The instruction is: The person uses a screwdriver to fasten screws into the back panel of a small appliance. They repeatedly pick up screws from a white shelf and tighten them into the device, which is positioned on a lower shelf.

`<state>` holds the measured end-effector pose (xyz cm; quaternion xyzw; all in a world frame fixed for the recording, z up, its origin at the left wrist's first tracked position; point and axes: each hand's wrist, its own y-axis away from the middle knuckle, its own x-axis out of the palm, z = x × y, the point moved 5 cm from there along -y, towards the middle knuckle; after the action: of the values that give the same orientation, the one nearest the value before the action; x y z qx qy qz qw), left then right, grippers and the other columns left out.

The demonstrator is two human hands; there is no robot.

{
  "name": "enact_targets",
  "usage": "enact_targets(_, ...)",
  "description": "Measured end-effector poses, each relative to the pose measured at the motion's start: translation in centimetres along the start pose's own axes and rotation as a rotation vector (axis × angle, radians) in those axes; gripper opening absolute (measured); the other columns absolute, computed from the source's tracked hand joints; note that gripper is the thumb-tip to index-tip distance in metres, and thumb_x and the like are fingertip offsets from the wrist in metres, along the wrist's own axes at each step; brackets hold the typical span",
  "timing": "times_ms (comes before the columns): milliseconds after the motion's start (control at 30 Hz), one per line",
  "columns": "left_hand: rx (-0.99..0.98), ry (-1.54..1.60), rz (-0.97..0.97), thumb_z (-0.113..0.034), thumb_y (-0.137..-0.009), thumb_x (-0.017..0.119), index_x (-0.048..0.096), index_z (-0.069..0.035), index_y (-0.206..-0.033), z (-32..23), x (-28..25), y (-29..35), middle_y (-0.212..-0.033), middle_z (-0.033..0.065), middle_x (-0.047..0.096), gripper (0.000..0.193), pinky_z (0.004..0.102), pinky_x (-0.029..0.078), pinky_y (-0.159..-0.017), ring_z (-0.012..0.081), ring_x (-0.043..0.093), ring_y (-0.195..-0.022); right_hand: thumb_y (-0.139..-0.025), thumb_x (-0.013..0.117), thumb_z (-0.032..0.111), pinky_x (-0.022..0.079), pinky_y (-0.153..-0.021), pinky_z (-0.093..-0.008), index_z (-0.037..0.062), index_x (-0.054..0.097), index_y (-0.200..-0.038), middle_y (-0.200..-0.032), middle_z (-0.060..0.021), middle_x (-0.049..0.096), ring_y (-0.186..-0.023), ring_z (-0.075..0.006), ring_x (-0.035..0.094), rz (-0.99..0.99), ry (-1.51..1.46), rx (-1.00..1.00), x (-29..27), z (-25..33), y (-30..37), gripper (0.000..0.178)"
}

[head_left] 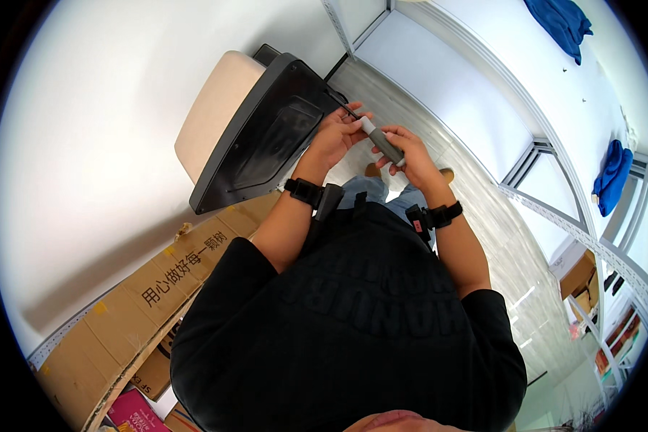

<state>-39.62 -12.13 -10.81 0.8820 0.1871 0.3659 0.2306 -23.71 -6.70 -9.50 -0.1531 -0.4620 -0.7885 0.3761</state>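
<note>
My right hand (409, 150) is wrapped round the thick grey handle of a screwdriver (387, 146). At its pale collar, my left hand (338, 133) pinches the tool with thumb and fingers. The thin dark shaft runs up and left to the edge of a black plastic shell (270, 140), part of what looks like a chair seat or back. I cannot make out whether the tip sits on a screw. A beige pad (216, 111) covers the shell's far side. The shell stands tilted, its moulded black face turned toward me, with my left hand close beside its right edge.
A long brown cardboard box (133, 309) lies along the white wall on the left, below the shell. A pink box (135, 412) is at the lower left. Metal shelving (590, 245) stands on the right, with blue cloth (612, 176) hanging beyond it. Grey wood-look floor (475, 209) lies below.
</note>
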Motion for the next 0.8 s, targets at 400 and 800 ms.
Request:
enact_targets(400, 0.014, -0.18, -0.107, -0.012, -0.088, 0.062, 0.047, -0.003, -0.121, 0.4, -0.3, -0.7, -0.104, 0.01, 0.059, 0.038, 0.0338, 0.053, -0.079, 0.0185, 0.061, -0.09, -0.087, 0.06, 0.023, 0.045, -0.051, -0.0224, 0.0046, 0.05, -0.122, -0.105, -0.0096, 0.057, -0.082, -0.0152, 0.062, -0.147, 0.238, -0.224, 1.2, 0.0, 0.3, 0.04)
enact_targets(800, -0.063, -0.333, -0.154, -0.013, -0.087, 0.064, 0.045, -0.003, -0.122, 0.7, -0.5, -1.0, -0.103, 0.0104, 0.059, 0.042, 0.0339, 0.054, -0.078, 0.019, 0.06, -0.089, -0.083, 0.065, 0.015, 0.048, -0.051, -0.0241, 0.0061, 0.051, -0.121, -0.097, -0.005, 0.055, -0.082, -0.0126, 0.057, -0.226, 0.52, -0.382, 0.0, -0.8, -0.8, 0.041)
